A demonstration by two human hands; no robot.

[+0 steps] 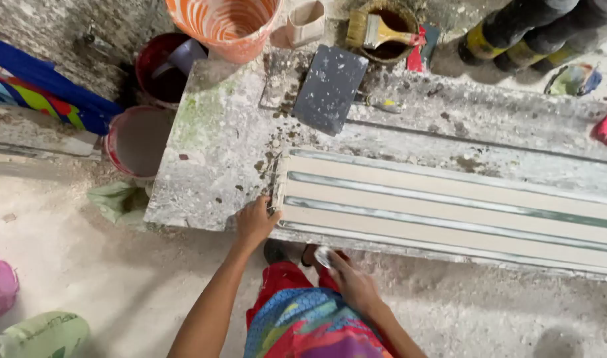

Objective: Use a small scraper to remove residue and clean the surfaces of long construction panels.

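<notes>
Hands are the first thing to look at. The left hand (255,221) rests on the near edge of the table (217,132), right at the end of the long white moulding (449,205). Its fingers are bent around a thin dark tool (273,182) that points away from the person, up along the short end of the moulding. The tool touches that end. So the left hand is closed on the tool.

The moulding lies flat on the table. Its long side runs from the left hand far off to the right, and goes out of the picture there. It has pale strips with shiny grooves between them.

The right hand (353,282) is lower, off the table, near the person's colourful clothes (310,325). It holds a small pale thing (324,256) in its fingers. I cannot tell what that thing is. This hand is near the moulding's front edge but does not touch it.

The left hand is the one nearer to the moulding's end.

Farther back on the table lies a dark flat plate (330,89), speckled with white. Behind it stand an orange and white bucket (224,26), a red bucket (161,69) and a tin with a brush (376,30) across it. The table is spotted with dried white stuff
</notes>
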